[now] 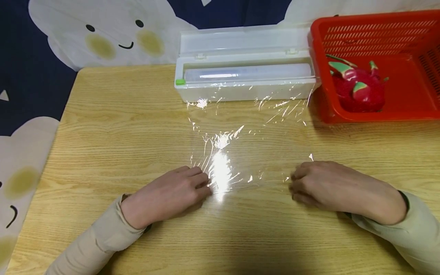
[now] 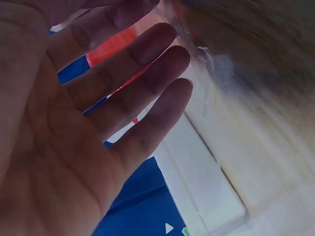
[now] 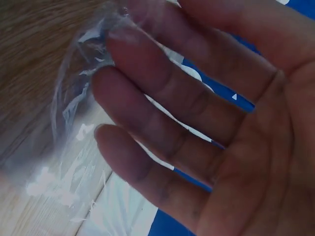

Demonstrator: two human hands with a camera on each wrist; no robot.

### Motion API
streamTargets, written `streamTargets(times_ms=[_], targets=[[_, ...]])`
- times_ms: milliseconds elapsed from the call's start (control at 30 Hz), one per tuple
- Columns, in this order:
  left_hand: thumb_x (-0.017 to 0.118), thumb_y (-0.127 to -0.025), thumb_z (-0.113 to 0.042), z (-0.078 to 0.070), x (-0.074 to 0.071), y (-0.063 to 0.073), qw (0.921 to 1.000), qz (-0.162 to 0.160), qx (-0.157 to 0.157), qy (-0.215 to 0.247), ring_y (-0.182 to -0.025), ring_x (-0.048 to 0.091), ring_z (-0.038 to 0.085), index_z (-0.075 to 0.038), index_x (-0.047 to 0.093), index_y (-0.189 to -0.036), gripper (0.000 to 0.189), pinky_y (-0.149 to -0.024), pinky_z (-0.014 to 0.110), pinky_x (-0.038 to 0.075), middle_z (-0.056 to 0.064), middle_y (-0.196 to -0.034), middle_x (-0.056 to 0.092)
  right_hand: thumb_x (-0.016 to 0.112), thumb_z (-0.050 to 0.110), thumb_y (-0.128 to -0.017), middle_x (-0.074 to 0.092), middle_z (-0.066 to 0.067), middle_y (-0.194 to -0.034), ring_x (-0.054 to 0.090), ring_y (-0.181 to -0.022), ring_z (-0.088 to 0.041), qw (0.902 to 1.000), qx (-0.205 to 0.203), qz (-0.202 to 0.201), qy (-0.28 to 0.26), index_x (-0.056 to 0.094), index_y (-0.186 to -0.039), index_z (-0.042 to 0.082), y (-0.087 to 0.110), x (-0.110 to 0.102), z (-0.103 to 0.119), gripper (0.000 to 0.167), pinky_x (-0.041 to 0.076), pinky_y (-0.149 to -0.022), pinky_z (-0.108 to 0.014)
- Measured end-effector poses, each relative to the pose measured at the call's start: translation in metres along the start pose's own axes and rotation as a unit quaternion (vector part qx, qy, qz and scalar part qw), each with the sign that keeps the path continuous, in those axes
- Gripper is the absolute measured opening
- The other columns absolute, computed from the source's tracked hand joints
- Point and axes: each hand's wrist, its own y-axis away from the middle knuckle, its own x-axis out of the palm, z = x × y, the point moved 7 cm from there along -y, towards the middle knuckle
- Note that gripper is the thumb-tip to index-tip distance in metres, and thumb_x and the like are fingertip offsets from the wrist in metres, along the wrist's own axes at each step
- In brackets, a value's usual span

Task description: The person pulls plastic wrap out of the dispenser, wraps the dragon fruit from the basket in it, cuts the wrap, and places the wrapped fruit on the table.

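A sheet of clear cling film (image 1: 247, 152) stretches over the wooden table from the roll (image 1: 247, 72) in a white dispenser box (image 1: 247, 91), whose lid stands raised. My left hand (image 1: 168, 194) pinches the sheet's near left corner, and my right hand (image 1: 326, 187) pinches the near right corner. In the left wrist view, the left fingers (image 2: 142, 113) are spread, with creased film beside their tips. Film bunches at the upper fingertips (image 3: 133, 44) in the right wrist view. Both thumb tips are mostly out of sight.
A red plastic basket (image 1: 330, 76) stands right of the dispenser with a pink dragon fruit (image 1: 361, 91) inside. A green slider (image 1: 180, 81) sits at the box's left end. A dark blue cloth with white clouds (image 1: 120, 34) lies beyond the table's back and left edges.
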Motion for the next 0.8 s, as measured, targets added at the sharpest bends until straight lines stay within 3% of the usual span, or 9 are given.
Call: streamTargets(times_ms=[233, 567, 800], targets=[[0.075, -0.092, -0.028, 0.000, 0.002, 0.000, 1.0000, -0.007, 0.000, -0.004, -0.087, 0.064, 0.015, -0.017, 0.072, -0.093, 0.011, -0.075, 0.028, 0.054, -0.003, -0.093, 0.070, 0.079, 0.017, -0.086, 0.039, 0.021, -0.065, 0.041, -0.065, 0.001, 0.9972, 0.046, 0.045, -0.037, 0.051, -0.073, 0.033, -0.001, 0.005, -0.004, 0.035, 0.036, -0.058, -0.020], [0.071, -0.097, -0.026, 0.001, -0.009, -0.001, 0.9988, -0.047, 0.008, -0.013, -0.084, 0.063, 0.015, -0.016, 0.069, -0.090, 0.012, -0.076, 0.028, 0.054, -0.005, -0.088, 0.069, 0.078, 0.022, -0.089, 0.044, 0.023, -0.065, 0.049, -0.064, 0.001, 0.9987, 0.042, 0.015, -0.023, 0.055, -0.074, 0.033, -0.001, 0.000, -0.005, 0.030, 0.044, -0.056, -0.024], [0.076, -0.093, -0.023, 0.010, -0.011, -0.001, 0.9971, -0.072, -0.020, 0.011, -0.088, 0.066, 0.016, -0.015, 0.072, -0.094, 0.009, -0.075, 0.029, 0.056, -0.004, -0.093, 0.073, 0.080, 0.022, -0.087, 0.048, 0.022, -0.067, 0.048, -0.066, -0.001, 0.9991, 0.042, -0.004, -0.007, 0.058, -0.078, 0.032, -0.003, -0.003, -0.005, 0.026, 0.046, -0.059, -0.024]])
